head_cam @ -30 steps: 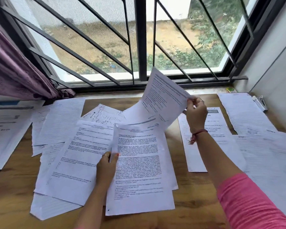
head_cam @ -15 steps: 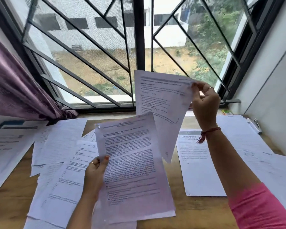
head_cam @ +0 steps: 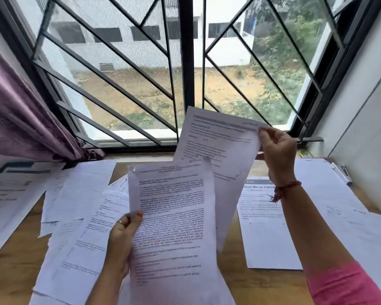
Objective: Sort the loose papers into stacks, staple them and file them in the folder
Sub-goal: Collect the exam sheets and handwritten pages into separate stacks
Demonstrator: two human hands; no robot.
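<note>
Sorting step: one sheet (head_cam: 174,227) is gripped by the left hand (head_cam: 121,234), a second sheet (head_cam: 218,146) pinched by the right hand (head_cam: 277,150), both raised above the tabletop (head_cam: 13,276). Matching to a stack is judged next.

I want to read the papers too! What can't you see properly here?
Head view:
- Small print on the sheet in the left hand and the sheet in the right hand: blurred.
- Scattered papers: overlapped, cut off below.
- Stapler: too small.
- Folder: not seen.
</note>
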